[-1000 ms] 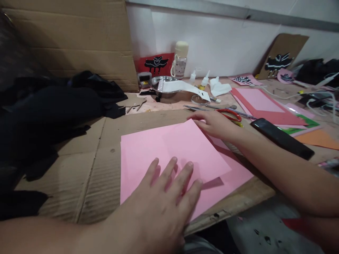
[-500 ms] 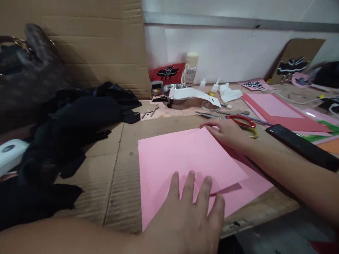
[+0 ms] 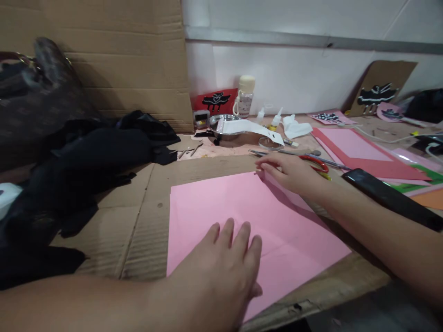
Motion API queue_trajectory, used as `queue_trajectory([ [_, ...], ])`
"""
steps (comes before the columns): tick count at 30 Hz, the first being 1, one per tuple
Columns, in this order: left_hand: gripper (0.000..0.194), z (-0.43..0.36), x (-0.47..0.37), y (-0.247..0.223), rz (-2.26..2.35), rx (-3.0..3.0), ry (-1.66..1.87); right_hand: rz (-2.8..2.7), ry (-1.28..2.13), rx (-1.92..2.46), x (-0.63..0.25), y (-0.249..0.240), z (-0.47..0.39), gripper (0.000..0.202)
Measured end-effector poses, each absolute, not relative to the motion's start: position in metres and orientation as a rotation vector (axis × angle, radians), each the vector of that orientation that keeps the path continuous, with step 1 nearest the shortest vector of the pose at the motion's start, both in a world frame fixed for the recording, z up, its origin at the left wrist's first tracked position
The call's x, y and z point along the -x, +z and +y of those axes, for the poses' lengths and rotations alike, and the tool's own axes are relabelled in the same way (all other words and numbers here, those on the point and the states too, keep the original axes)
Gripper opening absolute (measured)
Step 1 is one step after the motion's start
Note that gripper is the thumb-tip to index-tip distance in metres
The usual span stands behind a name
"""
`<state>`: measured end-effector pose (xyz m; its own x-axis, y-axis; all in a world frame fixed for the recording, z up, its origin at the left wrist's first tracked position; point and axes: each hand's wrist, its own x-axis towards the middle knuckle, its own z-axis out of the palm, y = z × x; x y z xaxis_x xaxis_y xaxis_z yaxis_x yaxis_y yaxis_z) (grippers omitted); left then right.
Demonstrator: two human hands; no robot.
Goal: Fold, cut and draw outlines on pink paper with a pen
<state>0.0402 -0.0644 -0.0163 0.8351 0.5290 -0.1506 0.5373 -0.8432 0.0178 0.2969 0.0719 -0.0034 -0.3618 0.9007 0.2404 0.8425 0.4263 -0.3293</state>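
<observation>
Since the earlier frames the pink paper (image 3: 242,216) has gone from a raised, folded-over flap to lying nearly flat, and the left hand has slid back toward the near edge. Nearest, the left hand (image 3: 224,267) lies palm down on the sheet, fingers together and extended, gripping nothing. One sheet of pink paper is in view here, resting on the flattened cardboard (image 3: 138,216) that covers the work surface. Farther on, the right hand (image 3: 290,170) presses its fingertips on the sheet's far corner, fingers loosely open; whether it pinches the edge I cannot tell. Just beyond it lies one pair of red-handled scissors (image 3: 313,161), and to the right one black phone (image 3: 391,198). To the left lies a heap of dark cloth (image 3: 86,161). Farther back stand one metal bowl (image 3: 221,124), two small glue bottles (image 3: 275,121) and one cream-capped bottle (image 3: 245,94) against the wall.
</observation>
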Motion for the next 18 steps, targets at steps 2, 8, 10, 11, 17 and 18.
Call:
queue_trajectory([
  [2, 0.084, -0.059, -0.041, -0.014, 0.892, -2.933, -0.176, -2.281, 0.134, 1.447, -0.301, 0.006, 0.070, 0.033],
  [8, 0.086, -0.058, -0.027, -0.001, 0.792, -2.905, 0.055, -2.193, 0.179, 1.401, -0.317, 0.032, 0.059, 0.029],
  [10, 0.084, -0.049, -0.016, 0.005, 0.763, -2.887, 0.124, -2.202, 0.253, 1.331, -0.317, 0.032, 0.051, 0.029],
  [11, 0.083, -0.040, -0.009, 0.007, 0.821, -2.853, 0.123, -2.227, 0.290, 1.281, -0.315, 0.030, 0.045, 0.030],
  [17, 0.072, 0.047, 0.035, 0.014, 1.505, -2.558, 0.232, -2.751, 0.534, 0.669, -0.278, 0.020, -0.004, 0.059],
  [18, 0.065, 0.055, 0.041, 0.013, 1.521, -2.524, 0.240, -2.825, 0.565, 0.567, -0.273, 0.019, -0.012, 0.070],
])
